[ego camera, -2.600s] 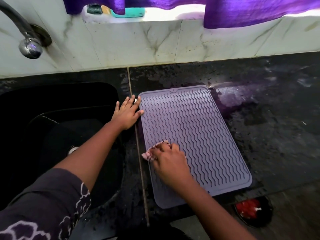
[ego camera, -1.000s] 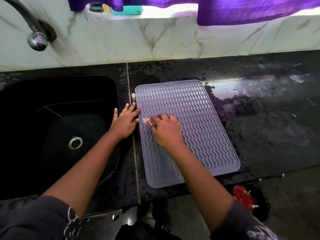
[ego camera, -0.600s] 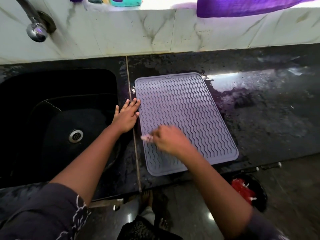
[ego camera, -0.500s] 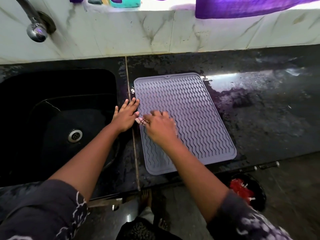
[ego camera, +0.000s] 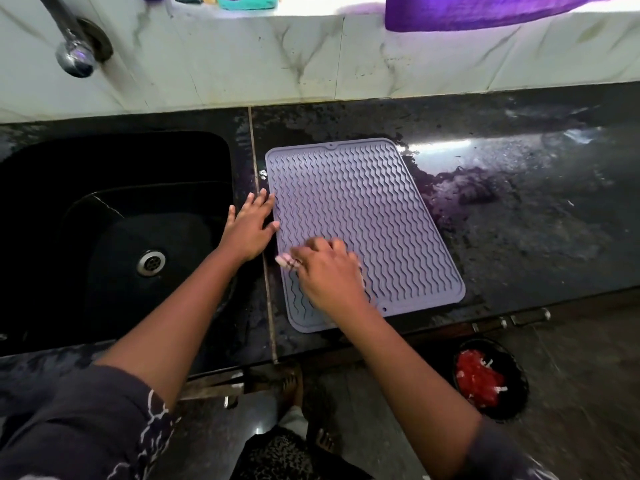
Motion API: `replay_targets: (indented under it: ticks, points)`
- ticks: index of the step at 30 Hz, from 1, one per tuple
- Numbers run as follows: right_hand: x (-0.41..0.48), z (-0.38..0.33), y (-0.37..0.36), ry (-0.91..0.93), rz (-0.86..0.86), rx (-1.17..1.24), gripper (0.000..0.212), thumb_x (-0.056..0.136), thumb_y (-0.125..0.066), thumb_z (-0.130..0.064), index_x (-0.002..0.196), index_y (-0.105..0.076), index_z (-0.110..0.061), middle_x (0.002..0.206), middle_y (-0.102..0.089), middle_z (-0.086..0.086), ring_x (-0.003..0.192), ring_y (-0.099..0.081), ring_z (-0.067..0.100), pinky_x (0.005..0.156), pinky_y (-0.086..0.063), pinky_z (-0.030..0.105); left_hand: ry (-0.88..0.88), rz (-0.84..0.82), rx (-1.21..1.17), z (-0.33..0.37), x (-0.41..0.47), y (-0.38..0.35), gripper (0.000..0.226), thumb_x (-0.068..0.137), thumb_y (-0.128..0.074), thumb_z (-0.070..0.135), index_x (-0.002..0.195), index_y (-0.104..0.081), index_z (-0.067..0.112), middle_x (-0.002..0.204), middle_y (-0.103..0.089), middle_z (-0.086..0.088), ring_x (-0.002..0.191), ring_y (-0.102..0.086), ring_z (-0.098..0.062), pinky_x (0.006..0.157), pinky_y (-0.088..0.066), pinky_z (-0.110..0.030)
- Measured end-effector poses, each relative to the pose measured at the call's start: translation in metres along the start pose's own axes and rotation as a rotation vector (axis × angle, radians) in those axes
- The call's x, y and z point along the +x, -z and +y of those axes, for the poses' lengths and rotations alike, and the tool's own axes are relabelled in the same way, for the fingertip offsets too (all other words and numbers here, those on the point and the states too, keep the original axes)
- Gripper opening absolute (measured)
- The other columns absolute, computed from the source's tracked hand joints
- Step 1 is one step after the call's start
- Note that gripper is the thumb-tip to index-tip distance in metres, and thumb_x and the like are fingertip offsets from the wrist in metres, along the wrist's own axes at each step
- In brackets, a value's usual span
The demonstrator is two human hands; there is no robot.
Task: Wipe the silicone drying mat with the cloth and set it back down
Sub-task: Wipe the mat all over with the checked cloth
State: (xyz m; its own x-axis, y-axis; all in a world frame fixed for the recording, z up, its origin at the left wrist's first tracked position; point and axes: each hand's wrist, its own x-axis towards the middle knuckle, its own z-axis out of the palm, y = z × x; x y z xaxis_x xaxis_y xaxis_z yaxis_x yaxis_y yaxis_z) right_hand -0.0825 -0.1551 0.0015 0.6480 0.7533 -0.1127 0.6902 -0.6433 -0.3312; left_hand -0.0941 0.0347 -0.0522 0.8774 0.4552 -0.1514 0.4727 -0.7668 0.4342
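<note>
A grey-lilac silicone drying mat with wavy ridges lies flat on the wet black counter, just right of the sink. My right hand presses a small pale cloth onto the mat's near left part; only a corner of the cloth shows past my fingers. My left hand lies flat with fingers spread on the counter, its fingertips on the mat's left edge.
A black sink with a steel drain sits at the left, under a tap. A marble backsplash runs behind. The wet counter stretches right. A dark bin with red scraps stands on the floor.
My right hand with the cloth has rubbed back and forth along the mat's left side, ending a little nearer to me. My left hand stays on the mat's left edge.
</note>
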Motion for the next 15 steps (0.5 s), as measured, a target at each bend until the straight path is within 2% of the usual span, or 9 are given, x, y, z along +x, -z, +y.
replay_targets:
  ticks: [4, 8, 10, 12, 15]
  points:
    - [-0.027, -0.013, -0.027, 0.079, 0.012, -0.205, 0.04, 0.091, -0.047, -0.021, 0.13, -0.047, -0.018, 0.134, -0.045, 0.007, 0.123, -0.036, 0.033, 0.094, -0.034, 0.048, -0.012, -0.041, 0.055, -0.001, -0.018, -0.013, 0.055, 0.1, -0.03, 0.04, 0.15, -0.01, 0.028, 0.16, -0.004, 0.007, 0.147, 0.003, -0.015, 0.116, 0.008, -0.046]
    - [-0.079, 0.0, -0.03, 0.159, 0.007, -0.247, 0.037, 0.074, -0.064, -0.027, 0.111, -0.063, -0.023, 0.114, -0.06, 0.002, 0.106, -0.054, 0.03, 0.076, -0.047, 0.045, -0.001, -0.034, 0.068, 0.002, -0.018, -0.015, 0.054, 0.101, -0.025, 0.039, 0.151, -0.008, 0.027, 0.16, -0.002, 0.008, 0.147, 0.005, -0.015, 0.116, 0.008, -0.046]
    - [-0.09, 0.011, -0.028, 0.173, -0.012, -0.276, 0.034, 0.072, -0.067, -0.027, 0.107, -0.066, -0.024, 0.112, -0.061, 0.001, 0.103, -0.056, 0.029, 0.074, -0.049, 0.045, 0.004, -0.038, 0.067, 0.004, -0.02, -0.015, 0.053, 0.101, -0.024, 0.039, 0.151, -0.007, 0.027, 0.16, -0.001, 0.008, 0.147, 0.005, -0.014, 0.116, 0.008, -0.045]
    - [-0.094, 0.023, -0.021, 0.132, -0.013, -0.284, 0.03, 0.077, -0.066, -0.025, 0.107, -0.067, -0.024, 0.118, -0.061, 0.002, 0.104, -0.055, 0.029, 0.078, -0.049, 0.047, 0.008, -0.042, 0.062, 0.004, -0.021, -0.014, 0.053, 0.101, -0.024, 0.039, 0.151, -0.007, 0.027, 0.16, -0.001, 0.008, 0.147, 0.006, -0.014, 0.116, 0.008, -0.045]
    - [-0.1, 0.037, -0.009, -0.027, 0.0, -0.312, 0.025, 0.086, -0.059, -0.023, 0.109, -0.067, -0.022, 0.124, -0.058, 0.004, 0.107, -0.053, 0.03, 0.082, -0.047, 0.045, 0.008, -0.043, 0.055, 0.004, -0.022, -0.014, 0.053, 0.101, -0.023, 0.039, 0.151, -0.006, 0.028, 0.16, 0.0, 0.008, 0.147, 0.006, -0.014, 0.116, 0.009, -0.046]
